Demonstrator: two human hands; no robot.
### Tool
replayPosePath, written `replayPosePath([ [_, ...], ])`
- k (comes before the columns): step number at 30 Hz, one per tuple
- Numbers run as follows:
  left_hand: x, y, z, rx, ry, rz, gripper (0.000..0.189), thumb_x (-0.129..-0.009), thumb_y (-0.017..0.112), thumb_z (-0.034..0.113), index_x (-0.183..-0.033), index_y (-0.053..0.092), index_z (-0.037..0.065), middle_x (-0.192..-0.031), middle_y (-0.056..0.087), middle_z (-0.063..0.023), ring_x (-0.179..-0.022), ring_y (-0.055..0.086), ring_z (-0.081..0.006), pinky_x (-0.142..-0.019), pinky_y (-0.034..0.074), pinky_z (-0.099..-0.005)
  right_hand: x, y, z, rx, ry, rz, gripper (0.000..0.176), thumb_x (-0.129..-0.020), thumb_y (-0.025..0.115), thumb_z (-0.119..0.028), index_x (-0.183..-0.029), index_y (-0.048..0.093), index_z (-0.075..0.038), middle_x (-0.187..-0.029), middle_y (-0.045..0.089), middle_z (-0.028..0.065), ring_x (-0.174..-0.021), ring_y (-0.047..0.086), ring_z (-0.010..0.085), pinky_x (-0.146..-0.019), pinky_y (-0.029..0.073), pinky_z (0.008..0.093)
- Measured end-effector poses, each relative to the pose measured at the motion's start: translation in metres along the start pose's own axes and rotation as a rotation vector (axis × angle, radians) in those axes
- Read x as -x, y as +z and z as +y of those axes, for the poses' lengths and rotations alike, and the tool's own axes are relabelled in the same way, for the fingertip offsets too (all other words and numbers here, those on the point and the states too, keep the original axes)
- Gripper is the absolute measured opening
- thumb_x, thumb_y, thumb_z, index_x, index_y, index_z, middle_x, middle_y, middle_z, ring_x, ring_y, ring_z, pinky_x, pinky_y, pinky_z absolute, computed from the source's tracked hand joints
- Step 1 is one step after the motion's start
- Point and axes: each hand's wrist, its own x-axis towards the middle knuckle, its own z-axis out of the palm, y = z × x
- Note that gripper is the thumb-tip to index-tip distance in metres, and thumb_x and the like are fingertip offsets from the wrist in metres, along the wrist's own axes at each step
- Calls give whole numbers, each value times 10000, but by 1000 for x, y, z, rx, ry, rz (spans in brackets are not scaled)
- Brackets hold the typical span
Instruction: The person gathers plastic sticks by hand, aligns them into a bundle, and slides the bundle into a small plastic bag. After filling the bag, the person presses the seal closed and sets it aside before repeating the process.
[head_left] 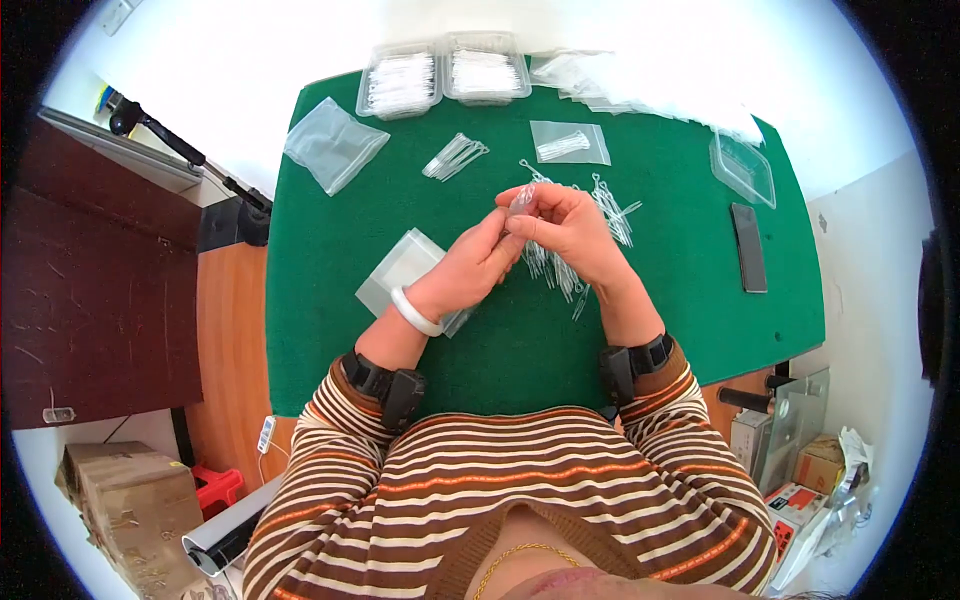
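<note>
At the left edge of the worktop, a transparent bag lay flat. Nearer the person, flat plastic sleeves lay partly under the left forearm. A small group of looped wire pieces lay apart beyond the left hand, below two tubs of white-looking pieces at the far edge.

At centre, both hands met. The right hand pinched a small transparent item between thumb and fingers; the left hand was partly closed against it, its exact grip hidden. Fingertip handling of that item was judged the step in hand. Any shift of the hands called for a kept pinch and clearance above the loose pile beneath.

Right of centre lay a filled bag; farther right, a transparent tray and a dark phone-like slab.
</note>
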Motion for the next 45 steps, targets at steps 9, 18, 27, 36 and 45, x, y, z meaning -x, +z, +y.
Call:
replayPosePath([
  [9, -15, -12, -33, -463, 446, 217, 254, -926, 529, 0, -1180, 518, -8, -1124, 546, -147, -1053, 558, -280, -938, 447, -374, -2, 13, 4, 325, -152, 35, 268, -831, 726, -56, -1080, 638, -10, -762, 580, -36, -677, 491, 46, -629, 440, 213],
  [18, -18, -12, -43, -581, 491, 293, 273, -893, 527, -41, -1165, 543, -23, -1166, 523, -171, -1089, 542, -315, -944, 450, -373, -6, 11, 16, 396, -191, 78, 327, -806, 733, -35, -1109, 615, -11, -745, 583, -6, -658, 508, 73, -612, 453, 235],
  [27, -15, -5, -28, -477, 533, 269, 198, -951, 510, -1, -1143, 529, -42, -1114, 554, -176, -1028, 553, -330, -912, 457, -388, -3, 14, 10, 314, -175, 172, 147, -827, 735, -88, -950, 695, -19, -743, 607, 0, -668, 525, 58, -602, 450, 236],
  [36, -5, -2, -11, -262, 261, 141, 229, -963, 570, 83, -1172, 542, -6, -1096, 614, -112, -945, 589, -174, -809, 490, -304, -5, -8, -24, 448, -292, 206, 99, -865, 714, -88, -916, 708, -4, -786, 633, -1, -706, 548, 55, -611, 443, 235],
  [45, -18, -14, -33, -43, 255, 470, 177, -941, 591, 66, -1109, 588, 10, -949, 644, -40, -815, 576, -102, -734, 489, -252, -24, -168, -17, 1748, -40, 366, 208, -840, 669, -239, -854, 684, -33, -888, 676, 169, -877, 648, 375, -755, 523, 473],
])
